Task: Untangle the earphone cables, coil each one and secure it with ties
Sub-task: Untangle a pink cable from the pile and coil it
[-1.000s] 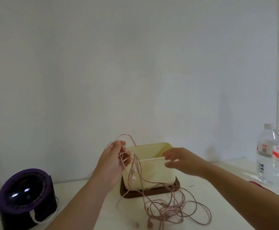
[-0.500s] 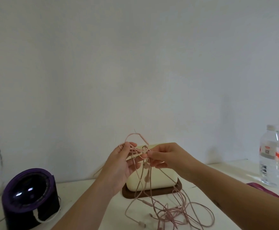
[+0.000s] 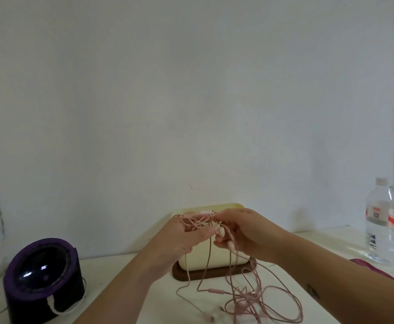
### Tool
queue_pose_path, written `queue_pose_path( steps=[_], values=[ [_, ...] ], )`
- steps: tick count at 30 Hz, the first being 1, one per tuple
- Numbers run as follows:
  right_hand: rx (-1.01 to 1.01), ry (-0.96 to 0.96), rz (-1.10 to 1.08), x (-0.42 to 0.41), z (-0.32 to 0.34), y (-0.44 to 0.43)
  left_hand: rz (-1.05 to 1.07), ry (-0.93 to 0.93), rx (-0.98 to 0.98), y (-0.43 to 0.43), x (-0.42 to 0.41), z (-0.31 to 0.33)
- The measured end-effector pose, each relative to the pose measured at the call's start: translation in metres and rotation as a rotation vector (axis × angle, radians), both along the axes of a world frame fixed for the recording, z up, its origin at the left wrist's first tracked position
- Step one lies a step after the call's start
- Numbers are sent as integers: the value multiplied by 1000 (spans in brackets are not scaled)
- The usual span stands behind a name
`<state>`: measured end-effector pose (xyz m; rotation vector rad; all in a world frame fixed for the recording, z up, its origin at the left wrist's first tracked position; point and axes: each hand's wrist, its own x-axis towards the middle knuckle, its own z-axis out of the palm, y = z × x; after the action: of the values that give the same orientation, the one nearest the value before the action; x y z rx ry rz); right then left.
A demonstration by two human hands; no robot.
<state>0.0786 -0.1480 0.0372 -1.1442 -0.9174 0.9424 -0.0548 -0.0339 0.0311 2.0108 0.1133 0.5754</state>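
Pink earphone cables [image 3: 217, 291] held up before cream box [image 3: 221, 260].
Left hand [image 3: 182, 239], right hand [image 3: 245, 232] both pinch the tangle; slack lies on table [image 3: 163, 309] before box.

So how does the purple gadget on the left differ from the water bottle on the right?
The purple gadget is squat, wide and opaque, with a glossy dark face. The water bottle is tall, slim and clear, with a white cap and a red-and-white label. The gadget has a white cable at its base, while the bottle has none. Both stand on the white table.
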Motion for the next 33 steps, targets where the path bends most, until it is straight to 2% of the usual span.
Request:
queue_pose_path(
  steps=[4, 8, 15, 19, 21, 24, 30, 33],
  values=[
    [-15, -12, 0, 2, 0, -4, -68, 14, 35, -5, -3, 1],
    [-18, -12, 0, 5, 2, -8, 80, 9, 29, -2, 1, -5],
    [-68, -122, -64, 9, 4, -12, 216, 10, -221, -3, 9, -4],
    [-86, -153, -87, 11, 5, -10, 164, 41, -424, -5, 11, 0],
    [-87, -169, -82, 11, 6, -9, 131, 66, -440, -6, 10, 1],
    [-74, -153, -54, 11, 5, -8, 197, 47, -448, -4, 11, -1],
    [-53, -170, -18, 10, 4, -9, 175, -12, -646, -3, 11, -5],
    [-78, -248, -61, 9, 4, -7, 146, -37, -745, -2, 11, -4]
  ],
)
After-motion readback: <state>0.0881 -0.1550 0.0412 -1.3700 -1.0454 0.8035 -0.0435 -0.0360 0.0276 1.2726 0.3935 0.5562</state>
